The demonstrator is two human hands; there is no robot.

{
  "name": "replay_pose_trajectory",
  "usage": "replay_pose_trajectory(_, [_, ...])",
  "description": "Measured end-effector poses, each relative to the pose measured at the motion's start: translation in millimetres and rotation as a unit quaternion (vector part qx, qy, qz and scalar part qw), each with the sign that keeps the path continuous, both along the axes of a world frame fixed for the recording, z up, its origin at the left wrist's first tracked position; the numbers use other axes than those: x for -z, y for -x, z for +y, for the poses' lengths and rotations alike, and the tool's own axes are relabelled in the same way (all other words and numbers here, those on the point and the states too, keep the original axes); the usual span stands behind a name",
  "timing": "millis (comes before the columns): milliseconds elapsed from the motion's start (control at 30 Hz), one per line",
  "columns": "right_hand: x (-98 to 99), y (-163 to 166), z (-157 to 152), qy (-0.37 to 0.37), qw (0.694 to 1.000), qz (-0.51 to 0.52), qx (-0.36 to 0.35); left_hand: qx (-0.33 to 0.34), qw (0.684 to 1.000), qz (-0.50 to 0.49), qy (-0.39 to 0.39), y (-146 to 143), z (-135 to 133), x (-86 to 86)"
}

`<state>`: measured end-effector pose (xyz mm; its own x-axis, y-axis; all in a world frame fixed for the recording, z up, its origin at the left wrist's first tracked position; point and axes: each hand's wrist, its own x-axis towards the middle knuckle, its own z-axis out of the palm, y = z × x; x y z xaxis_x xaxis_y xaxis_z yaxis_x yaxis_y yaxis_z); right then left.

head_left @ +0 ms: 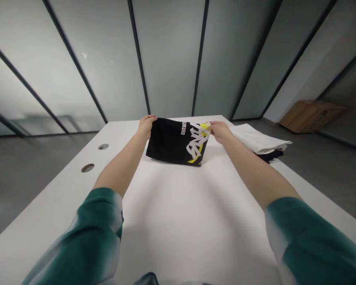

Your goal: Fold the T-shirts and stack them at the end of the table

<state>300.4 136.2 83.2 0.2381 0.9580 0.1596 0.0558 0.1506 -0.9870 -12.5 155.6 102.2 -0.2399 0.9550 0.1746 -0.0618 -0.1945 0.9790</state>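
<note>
A folded black garment [169, 140] with white lettering and yellow marks on its right part is held up over the far half of the white table [178, 221]. My left hand [146, 124] pinches its upper left corner. At the upper right corner, my right hand [221, 130] grips the cloth between thumb and fingers. The garment's lower edge hangs near the tabletop; whether it touches I cannot tell. The exact kind of garment does not show.
Folded white cloth [258, 138] lies on top of black cloth [269, 155] at the table's right edge, beyond my right forearm. Two round holes [103, 146] pierce the tabletop at left. Behind the table stands a frosted glass wall [169, 59]; a wooden cabinet [308, 114] is at far right.
</note>
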Motion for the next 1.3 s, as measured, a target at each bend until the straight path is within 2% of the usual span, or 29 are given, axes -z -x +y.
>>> replay_pose_trajectory(133, [-26.5, -5.1, 23.3, -0.092, 0.996, -0.007, 0.017, -0.004, 0.995, 0.022, -0.099, 4.5, 20.8, -26.2])
replay_pose_trajectory(200, [-31.4, -12.6, 17.4, -0.128, 0.991, -0.027, 0.016, -0.006, 0.990, 0.043, -0.136, 12.5, 12.8, -29.9])
replay_pose_trajectory(233, [-28.8, -17.3, 8.5, -0.132, 0.990, -0.040, 0.015, -0.003, 0.989, 0.057, -0.139, 18.1, 2.4, -26.6])
replay_pose_trajectory(300, [-12.2, -28.4, -19.6, -0.107, 0.992, -0.070, 0.014, 0.017, 0.988, 0.105, -0.108, 32.5, -29.0, -8.0])
replay_pose_trajectory(367, [16.4, -41.1, -54.2, -0.049, 0.993, -0.107, 0.003, 0.050, 0.979, 0.196, -0.021, 50.5, -67.5, 23.4])
replay_pose_trajectory(400, [32.7, -47.4, -70.6, -0.018, 0.991, -0.129, -0.011, 0.054, 0.965, 0.255, 0.037, 59.9, -85.9, 41.2])
replay_pose_trajectory(467, [63.0, -58.0, -95.9, 0.033, 0.985, -0.168, -0.026, 0.027, 0.936, 0.335, 0.107, 76.6, -114.9, 74.3])
replay_pose_trajectory(533, [84.0, -63.1, -106.9, 0.069, 0.976, -0.203, -0.034, 0.005, 0.915, 0.383, 0.125, 85.9, -128.9, 97.5])
replay_pose_trajectory(633, [93.5, -55.6, -98.9, 0.098, 0.959, -0.260, -0.050, 0.004, 0.897, 0.428, 0.112, 79.5, -123.0, 110.6])
replay_pose_trajectory(733, [90.8, -33.3, -76.9, 0.109, 0.940, -0.318, -0.053, 0.010, 0.884, 0.453, 0.120, 55.2, -102.0, 113.1])
replay_pose_trajectory(800, [92.4, -16.9, -63.6, 0.116, 0.929, -0.349, -0.036, -0.011, 0.874, 0.465, 0.138, 37.7, -90.7, 118.0])
replay_pose_trajectory(900, [105.4, 1.2, -53.0, 0.121, 0.911, -0.395, -0.004, -0.060, 0.849, 0.506, 0.140, 21.1, -85.2, 130.8])
replay_pose_trajectory(1000, [121.1, 9.0, -54.0, 0.092, 0.875, -0.476, 0.004, -0.055, 0.820, 0.559, 0.114, 18.3, -89.5, 140.6])
replay_pose_trajectory(1133, [127.0, 11.8, -64.6, 0.053, 0.830, -0.555, -0.019, -0.013, 0.806, 0.585, 0.089, 19.9, -98.3, 138.5])
replay_pose_trajectory(1233, [121.1, 15.1, -74.2, 0.065, 0.817, -0.572, -0.009, -0.031, 0.796, 0.596, 0.104, 15.0, -105.5, 129.8])
replay_pose_trajectory(1300, [116.3, 18.2, -79.4, 0.092, 0.815, -0.572, 0.006, -0.043, 0.791, 0.593, 0.144, 10.3, -110.8, 123.8])
